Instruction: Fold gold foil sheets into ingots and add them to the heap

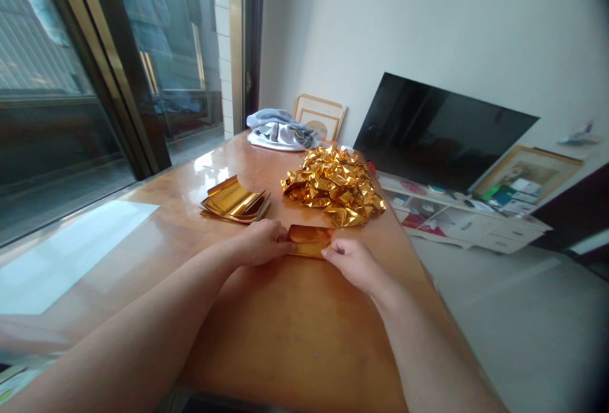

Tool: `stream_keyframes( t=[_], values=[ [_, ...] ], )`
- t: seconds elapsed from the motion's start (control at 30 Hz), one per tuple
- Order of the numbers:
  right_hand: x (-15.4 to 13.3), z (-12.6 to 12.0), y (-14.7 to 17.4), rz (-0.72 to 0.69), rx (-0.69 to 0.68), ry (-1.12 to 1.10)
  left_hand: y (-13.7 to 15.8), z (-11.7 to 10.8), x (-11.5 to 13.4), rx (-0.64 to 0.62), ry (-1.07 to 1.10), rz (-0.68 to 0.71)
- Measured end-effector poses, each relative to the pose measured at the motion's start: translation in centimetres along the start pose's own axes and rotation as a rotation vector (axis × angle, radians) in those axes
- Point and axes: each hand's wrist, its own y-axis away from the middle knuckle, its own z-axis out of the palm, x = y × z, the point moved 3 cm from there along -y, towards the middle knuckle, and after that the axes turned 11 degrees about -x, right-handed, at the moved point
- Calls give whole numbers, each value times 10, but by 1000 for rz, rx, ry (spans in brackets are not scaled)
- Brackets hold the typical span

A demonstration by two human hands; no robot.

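Note:
A sheet of gold foil paper is stretched between my two hands, just over the wooden table, with a fold along its near edge. My left hand pinches its left end between thumb and fingers. On the other end, my right hand grips the near right corner. Beyond my left hand lies a stack of flat gold foil sheets, the top ones curling up. A heap of folded gold foil pieces sits past the sheet, to the right.
The polished wooden table runs away from me. A light blue cloth bundle rests at its far end. A white sheet lies at the left. Beyond the right edge stand a television and a low white cabinet.

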Motion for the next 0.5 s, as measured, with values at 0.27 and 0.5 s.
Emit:
stream_keyframes(
  t=[0.27,0.5],
  values=[
    [-5,-1,2,17,52,90,-4,4,-6,47,-51,-60],
    [-10,-1,3,43,59,193,-4,5,-6,54,-116,-59]
  ],
)
